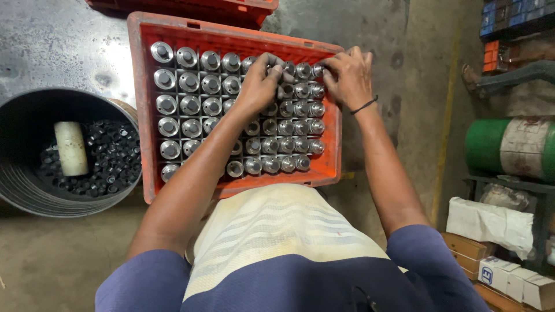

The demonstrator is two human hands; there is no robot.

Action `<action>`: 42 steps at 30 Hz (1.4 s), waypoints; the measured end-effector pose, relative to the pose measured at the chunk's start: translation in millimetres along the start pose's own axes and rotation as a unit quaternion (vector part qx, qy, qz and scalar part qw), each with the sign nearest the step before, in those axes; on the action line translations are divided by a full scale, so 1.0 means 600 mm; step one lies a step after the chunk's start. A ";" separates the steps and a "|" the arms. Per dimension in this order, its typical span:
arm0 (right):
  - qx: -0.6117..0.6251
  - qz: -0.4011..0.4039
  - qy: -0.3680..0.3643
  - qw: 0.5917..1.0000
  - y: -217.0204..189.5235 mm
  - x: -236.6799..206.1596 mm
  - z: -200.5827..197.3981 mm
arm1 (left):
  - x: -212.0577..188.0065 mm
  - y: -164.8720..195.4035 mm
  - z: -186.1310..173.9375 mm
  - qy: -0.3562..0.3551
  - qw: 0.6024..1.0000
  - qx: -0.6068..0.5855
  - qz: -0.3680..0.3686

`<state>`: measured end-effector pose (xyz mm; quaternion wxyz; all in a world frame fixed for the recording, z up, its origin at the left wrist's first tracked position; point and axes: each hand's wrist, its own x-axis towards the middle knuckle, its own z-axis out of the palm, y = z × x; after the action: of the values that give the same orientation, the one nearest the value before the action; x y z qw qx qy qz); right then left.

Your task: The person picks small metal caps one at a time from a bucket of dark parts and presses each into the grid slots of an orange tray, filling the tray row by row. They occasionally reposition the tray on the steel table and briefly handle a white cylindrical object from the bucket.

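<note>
Your left hand (261,81) | pinches maybe one cylinder (287,89) standing upright | crate (140,104) far end | right hand (348,75) curled just beside, grip unclear.

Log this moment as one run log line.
left hand: on metal cylinders | right hand: on cylinders at far corner | orange crate: nearly full

Concrete floor (52,260): orange crate (141,104), black bucket (23,185) resting directly.

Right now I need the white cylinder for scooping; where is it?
The white cylinder lies in the round dark bucket on small black parts, at the head view's left, beside the orange crate.
</note>
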<state>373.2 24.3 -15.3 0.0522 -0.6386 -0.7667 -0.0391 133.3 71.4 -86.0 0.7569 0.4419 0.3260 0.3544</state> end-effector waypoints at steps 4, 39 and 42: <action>0.008 -0.023 0.013 1.000 0.003 -0.004 0.009 | 0.002 -0.004 -0.001 0.003 1.000 0.007 0.029; 0.018 -0.009 0.017 1.000 -0.041 -0.065 0.001 | 0.012 -0.007 0.009 0.025 0.993 -0.112 0.027; 0.000 -0.011 0.039 0.999 -0.045 -0.065 0.014 | 0.011 0.003 0.011 0.024 0.994 -0.107 0.026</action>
<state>353.4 -17.4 -28.7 0.0811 -0.6282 -0.7711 -0.0647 142.0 74.6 -82.9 0.7822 0.3582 0.2931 0.4170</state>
